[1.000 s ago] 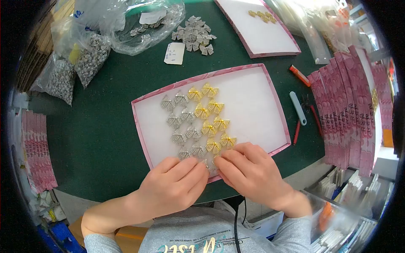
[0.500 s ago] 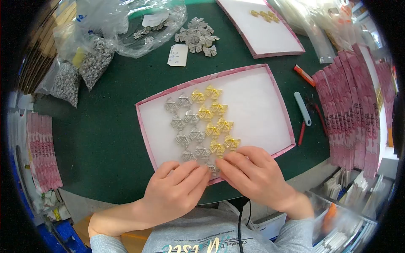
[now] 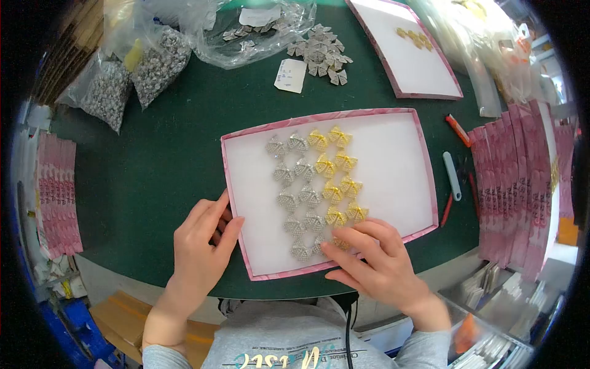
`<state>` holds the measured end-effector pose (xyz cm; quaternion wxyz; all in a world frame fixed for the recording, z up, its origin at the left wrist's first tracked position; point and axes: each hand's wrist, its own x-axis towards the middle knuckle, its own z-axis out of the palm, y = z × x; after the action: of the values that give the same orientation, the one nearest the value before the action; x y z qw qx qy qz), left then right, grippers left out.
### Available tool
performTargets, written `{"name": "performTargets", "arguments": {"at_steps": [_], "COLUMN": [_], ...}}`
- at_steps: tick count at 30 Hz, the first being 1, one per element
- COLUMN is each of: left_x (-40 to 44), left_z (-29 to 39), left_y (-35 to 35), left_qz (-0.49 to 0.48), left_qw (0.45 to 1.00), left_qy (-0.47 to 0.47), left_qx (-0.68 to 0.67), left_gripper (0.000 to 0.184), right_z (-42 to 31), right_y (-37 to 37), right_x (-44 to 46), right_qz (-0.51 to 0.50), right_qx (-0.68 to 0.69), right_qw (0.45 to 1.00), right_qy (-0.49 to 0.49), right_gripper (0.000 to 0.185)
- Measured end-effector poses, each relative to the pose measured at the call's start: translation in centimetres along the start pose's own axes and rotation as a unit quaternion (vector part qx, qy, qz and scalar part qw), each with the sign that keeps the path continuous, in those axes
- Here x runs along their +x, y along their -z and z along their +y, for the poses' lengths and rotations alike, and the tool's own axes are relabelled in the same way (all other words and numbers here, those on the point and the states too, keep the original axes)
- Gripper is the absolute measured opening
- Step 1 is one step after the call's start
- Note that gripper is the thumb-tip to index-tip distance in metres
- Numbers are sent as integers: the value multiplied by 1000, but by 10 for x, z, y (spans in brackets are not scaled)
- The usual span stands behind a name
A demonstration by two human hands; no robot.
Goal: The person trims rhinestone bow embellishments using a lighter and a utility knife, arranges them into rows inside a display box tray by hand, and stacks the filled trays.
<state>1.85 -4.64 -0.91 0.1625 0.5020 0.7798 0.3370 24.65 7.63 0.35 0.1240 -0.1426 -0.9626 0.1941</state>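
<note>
A shallow pink-rimmed box (image 3: 335,115) with a white lining lies before me, holding rows of bow-shaped pieces. Two columns of silver bows (image 3: 304,168) are on the left, and two columns of gold bows (image 3: 334,192) sit beside them. My left hand (image 3: 203,246) grips the box's left wall, thumb over the rim and fingers outside. Over the lower end of the columns, my right hand (image 3: 378,264) has its fingertips touching the lowest bows, its thumb apart from the fingers. A gold bow there is partly covered by those fingers.
Loose silver pieces (image 3: 319,52) are heaped behind a paper label (image 3: 290,76). Bags of small grey pieces (image 3: 160,67) stand back left. Another pink box (image 3: 409,46) holds gold pieces. A blue-handled tool (image 3: 452,176) and stacked pink boxes (image 3: 513,184) are at right.
My left hand has left the lower bows and taken hold of the box's left wall. My right hand stays at the lower bows. The box sits further right in view and straighter.
</note>
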Motion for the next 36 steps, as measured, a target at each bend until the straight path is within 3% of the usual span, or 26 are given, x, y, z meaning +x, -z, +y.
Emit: {"name": "performTargets", "arguments": {"at_steps": [7, 22, 36], "left_x": [3, 4, 4], "left_z": [-1, 1, 0], "left_y": [0, -2, -2], "left_qz": [-5, 2, -4], "left_qw": [1000, 999, 999], "left_qy": [-7, 15, 14], "left_qx": [-18, -35, -36], "left_gripper": [35, 38, 37], "right_z": [0, 9, 9], "right_y": [0, 8, -1], "right_x": [1, 29, 24], "right_qz": [-12, -20, 10], "right_qx": [-4, -34, -17], "right_qw": [1000, 994, 997], "right_qy": [-1, 100, 75], "right_gripper": [36, 23, 25]}}
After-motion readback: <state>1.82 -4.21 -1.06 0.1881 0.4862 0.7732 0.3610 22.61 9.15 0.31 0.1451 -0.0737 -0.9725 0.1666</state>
